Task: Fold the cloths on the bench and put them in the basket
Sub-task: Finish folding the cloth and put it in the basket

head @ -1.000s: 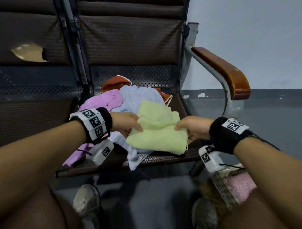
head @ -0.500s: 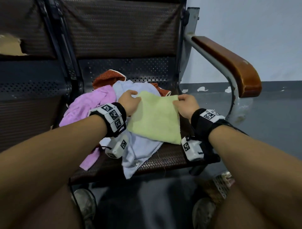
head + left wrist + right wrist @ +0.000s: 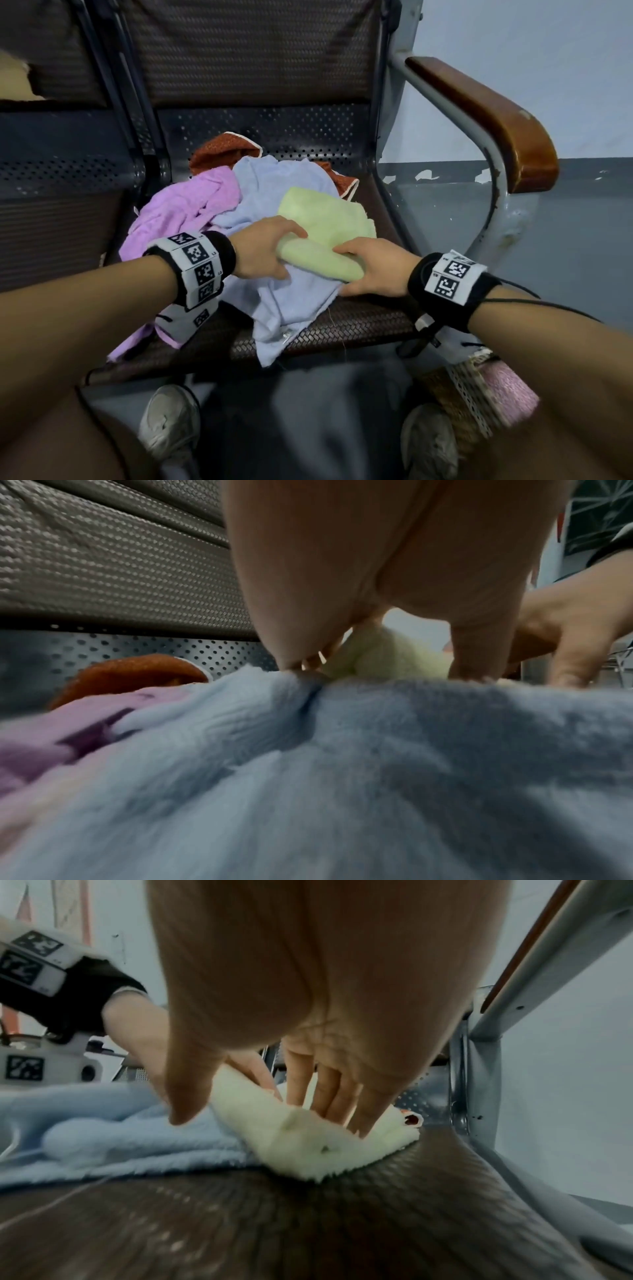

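While the green cloth (image 3: 327, 236) lies on the blue cloth (image 3: 284, 301) at the right half of the bench seat (image 3: 359, 322), its near edge is doubled over into a soft roll, so the step in hand appears to be a fold of cloth 1 of the pile. The left hand (image 3: 263, 253) curls round the left end of that roll, thumb on top. The right hand (image 3: 373, 270) grips the right end, with its fingers (image 3: 329, 1093) laid over the fold and its thumb on the near side. The next move probably calls for both ends to travel together, so that the fold stays square, and for the layers to be pressed flat before lifting. Beneath and behind lie the purple cloth (image 3: 185, 212) and the orange cloth (image 3: 222, 154), both unfolded. The blue cloth hangs over the front edge of the seat, and a careless pull could drag it off. The armrest (image 3: 486, 116) and its grey frame (image 3: 493, 219) bound the seat on the right. The basket (image 3: 469, 394) sits low under the right forearm, with a pink cloth (image 3: 510, 394) in it, so the transfer path judged from here runs over the front edge, right and down.
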Motion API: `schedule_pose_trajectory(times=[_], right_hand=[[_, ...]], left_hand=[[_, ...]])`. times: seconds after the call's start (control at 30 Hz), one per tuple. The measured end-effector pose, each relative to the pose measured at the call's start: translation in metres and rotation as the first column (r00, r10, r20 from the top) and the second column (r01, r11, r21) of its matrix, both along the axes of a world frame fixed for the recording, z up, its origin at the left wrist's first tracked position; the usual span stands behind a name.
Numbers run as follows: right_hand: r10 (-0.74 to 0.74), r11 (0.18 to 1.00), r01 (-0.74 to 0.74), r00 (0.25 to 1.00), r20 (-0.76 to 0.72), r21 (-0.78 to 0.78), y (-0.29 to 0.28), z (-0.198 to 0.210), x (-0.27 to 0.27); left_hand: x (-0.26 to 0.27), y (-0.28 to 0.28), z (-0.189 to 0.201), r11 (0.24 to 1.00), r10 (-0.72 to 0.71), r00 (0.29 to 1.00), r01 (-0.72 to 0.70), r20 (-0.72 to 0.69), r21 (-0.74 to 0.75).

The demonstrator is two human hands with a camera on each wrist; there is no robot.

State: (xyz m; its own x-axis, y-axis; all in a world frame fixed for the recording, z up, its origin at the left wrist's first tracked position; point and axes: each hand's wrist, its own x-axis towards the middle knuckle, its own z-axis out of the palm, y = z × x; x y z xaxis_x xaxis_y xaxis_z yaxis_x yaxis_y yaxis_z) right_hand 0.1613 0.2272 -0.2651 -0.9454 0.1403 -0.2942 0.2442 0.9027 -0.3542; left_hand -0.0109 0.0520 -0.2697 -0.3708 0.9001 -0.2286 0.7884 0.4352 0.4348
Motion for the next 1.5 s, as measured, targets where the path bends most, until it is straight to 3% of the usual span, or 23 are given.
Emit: schedule_pose_trajectory(times=[0.1,0.27,0.33,0.43,0.5,0.6,0.7,0.8,0.87,0.97,1.1,1.2,1.27,1.37,1.43,1.5], right_hand=[[-0.015,0.998,0.017,0.999,-0.036,0.059,-0.002,0.002,0.001],[-0.126,0.992,0.124,0.987,-0.101,-0.022,0.004,0.016,0.003],[-0.215,0.968,0.198,0.971,-0.107,-0.151,0.006,0.022,0.004],[-0.378,0.844,0.307,0.922,-0.082,-0.439,0.005,0.029,0.005],[-0.346,0.819,0.297,0.938,-0.011,-0.491,0.002,0.028,0.007],[-0.275,0.890,0.265,0.961,0.027,-0.370,0.004,0.017,0.005],[-0.372,0.873,0.347,0.928,-0.008,-0.344,0.011,0.005,0.003],[-0.417,0.864,0.406,0.908,0.028,-0.298,0.014,-0.003,0.001],[-0.433,0.863,0.430,0.900,0.050,-0.264,0.014,-0.006,-0.002],[-0.437,0.866,0.438,0.897,0.059,-0.241,0.012,-0.005,-0.007],[-0.418,0.876,0.424,0.905,0.076,-0.232,0.012,-0.002,-0.005],[-0.434,0.869,0.438,0.898,0.069,-0.231,0.017,0.007,-0.002],[-0.512,0.804,0.467,0.858,-0.030,-0.368,0.020,0.020,0.002],[-0.616,0.614,0.406,0.783,-0.089,-0.677,0.022,0.042,0.015],[-0.657,0.518,0.373,0.750,-0.079,-0.770,0.022,0.055,0.027],[-0.693,0.493,0.380,0.715,-0.090,-0.783,0.022,0.063,0.044]], left_hand=[[-0.003,-0.003,0.001,0.992,0.102,0.994,-0.103,0.024,0.077],[-0.002,-0.003,0.013,0.952,0.190,0.978,-0.204,0.081,0.230],[0.000,-0.001,0.017,0.923,0.211,0.961,-0.255,0.176,0.286],[0.005,0.003,0.019,0.888,0.249,0.938,-0.320,0.242,0.329],[0.007,0.008,0.019,0.872,0.290,0.927,-0.358,0.238,0.335],[0.005,0.015,0.013,0.846,0.379,0.901,-0.430,0.209,0.315],[0.002,0.021,0.011,0.787,0.526,0.837,-0.547,0.154,0.286],[-0.001,0.022,0.009,0.799,0.593,0.799,-0.599,0.097,0.045],[0.002,0.024,0.006,0.793,0.608,0.769,-0.597,0.199,-0.119],[0.005,0.028,0.004,0.794,0.601,0.716,-0.585,0.356,-0.166],[0.011,0.041,0.006,0.723,0.572,0.570,-0.690,0.590,-0.034],[0.024,0.052,0.018,0.706,0.474,0.599,-0.697,0.645,0.128],[0.034,0.060,0.031,0.698,0.378,0.599,-0.685,0.706,0.207],[0.050,0.071,0.048,0.728,0.200,0.556,-0.636,0.807,0.257],[0.061,0.077,0.056,0.745,0.092,0.505,-0.606,0.858,0.277],[0.074,0.085,0.061,0.744,0.021,0.458,-0.601,0.889,0.292]])
